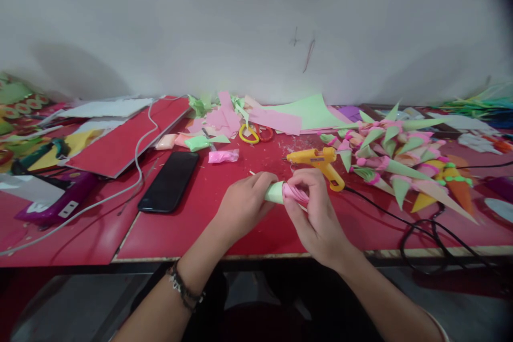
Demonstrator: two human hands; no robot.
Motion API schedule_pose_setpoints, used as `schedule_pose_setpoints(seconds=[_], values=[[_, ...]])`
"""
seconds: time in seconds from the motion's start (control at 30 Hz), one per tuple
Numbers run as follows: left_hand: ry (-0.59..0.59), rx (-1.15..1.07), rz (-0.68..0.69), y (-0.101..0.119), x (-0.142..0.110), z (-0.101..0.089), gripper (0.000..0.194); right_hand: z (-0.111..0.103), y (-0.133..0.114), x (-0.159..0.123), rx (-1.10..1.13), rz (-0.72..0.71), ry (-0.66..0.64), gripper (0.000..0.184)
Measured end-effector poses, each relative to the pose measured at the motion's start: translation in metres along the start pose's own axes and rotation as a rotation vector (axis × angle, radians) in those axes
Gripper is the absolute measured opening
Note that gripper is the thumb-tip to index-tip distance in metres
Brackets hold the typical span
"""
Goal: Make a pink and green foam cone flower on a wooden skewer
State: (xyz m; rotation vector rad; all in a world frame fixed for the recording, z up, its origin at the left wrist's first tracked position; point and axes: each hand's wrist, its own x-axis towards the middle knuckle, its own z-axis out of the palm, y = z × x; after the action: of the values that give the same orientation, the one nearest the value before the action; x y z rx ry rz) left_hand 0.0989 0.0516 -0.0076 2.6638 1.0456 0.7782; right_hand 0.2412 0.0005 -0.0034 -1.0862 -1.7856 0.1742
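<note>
Our left hand [247, 203] is wrapped around a smooth pale-green paper tube [274, 193] over the red tabletop [256, 240]; our right hand [316, 206] pinches the pleated pink paper [296, 195] at its end. Beyond lies a yellow plastic glue gun [312, 157], near heaped pointed pink-and-green paper cones [414, 169].

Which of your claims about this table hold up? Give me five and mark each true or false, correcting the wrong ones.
1. The left hand and right hand both touch the green-and-pink piece. True.
2. The glue gun is in the right hand. False: the yellow glue gun lies on the red table.
3. The phone has a dark screen. True.
4. The bracelet is on the right arm. False: the bracelet is on the left arm.
5. The pink packet is on the phone. False: it lies beside it.
</note>
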Motion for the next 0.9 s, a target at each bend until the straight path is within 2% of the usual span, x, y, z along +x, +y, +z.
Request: schedule_pose_setpoints(seconds=[0.17,0.33,0.47,0.57,0.67,0.77,0.83,0.9], values=[[-0.032,-0.270,-0.103,0.001,0.002,0.003,0.016,-0.001,0.002,-0.002,-0.010,0.008,-0.012,0.040],[-0.062,-0.654,-0.158,0.006,0.005,0.006,0.010,-0.004,0.008,-0.002,0.196,0.104,0.005,0.060],[-0.111,-0.884,-0.153,0.008,0.004,0.011,0.009,-0.004,0.005,0.001,0.267,0.190,-0.134,0.052],[-0.140,-0.956,-0.119,0.008,0.003,0.014,0.003,-0.003,0.003,0.001,0.267,0.209,-0.171,0.039],[-0.153,-0.993,-0.116,0.009,0.002,0.016,0.006,0.000,0.002,0.000,0.298,0.214,-0.147,0.048],[-0.084,-0.974,-0.160,0.010,0.003,0.018,0.008,-0.001,0.004,0.000,0.134,0.074,-0.015,0.060],[-0.016,-0.912,-0.187,0.009,0.003,0.020,0.007,-0.004,0.005,0.002,-0.100,-0.081,0.063,0.051],[0.038,-0.853,-0.196,0.009,0.004,0.021,0.008,-0.006,0.006,0.003,-0.286,-0.179,0.092,0.035]])
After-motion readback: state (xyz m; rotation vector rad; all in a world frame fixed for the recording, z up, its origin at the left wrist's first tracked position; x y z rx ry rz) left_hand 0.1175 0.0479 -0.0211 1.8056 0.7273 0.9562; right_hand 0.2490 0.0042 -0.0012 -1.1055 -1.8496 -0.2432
